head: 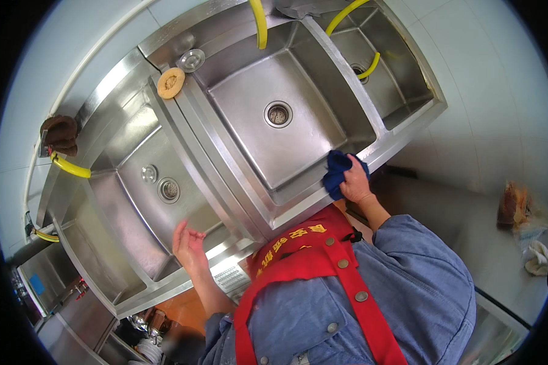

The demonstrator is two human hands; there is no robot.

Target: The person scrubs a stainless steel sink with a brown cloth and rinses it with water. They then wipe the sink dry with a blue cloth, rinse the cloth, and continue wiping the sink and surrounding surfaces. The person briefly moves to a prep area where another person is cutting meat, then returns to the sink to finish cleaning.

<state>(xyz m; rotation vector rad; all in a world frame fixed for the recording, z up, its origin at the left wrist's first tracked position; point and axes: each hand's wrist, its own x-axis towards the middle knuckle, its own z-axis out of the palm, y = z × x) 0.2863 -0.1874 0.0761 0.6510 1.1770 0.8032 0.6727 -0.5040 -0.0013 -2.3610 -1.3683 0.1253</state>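
Note:
My right hand (pixel 356 180) is closed on a dark blue cloth (pixel 334 175), which lies against the front rim of the middle stainless steel sink (pixel 265 150). Over the front part of the left sink (pixel 132 214), my left hand (pixel 189 244) holds nothing, its fingers loosely curled and apart. A round drain strainer (pixel 278 114) sits in the middle basin. On the ledge between the sinks rest a round tan scrubbing pad (pixel 171 83) and, beside it, a metal drain cover (pixel 192 60). Another metal drain cover (pixel 149 174) lies by the left basin's drain (pixel 168 190).
Yellow hoses (pixel 260 27) hang over the middle and right (pixel 370 68) basins; another (pixel 71 167) reaches the left sink. A brown cloth (pixel 59 133) hangs at the left wall. Stacked plates (pixel 149 350) stand low at the left. A steel surface at the right holds a plastic bag (pixel 529 223).

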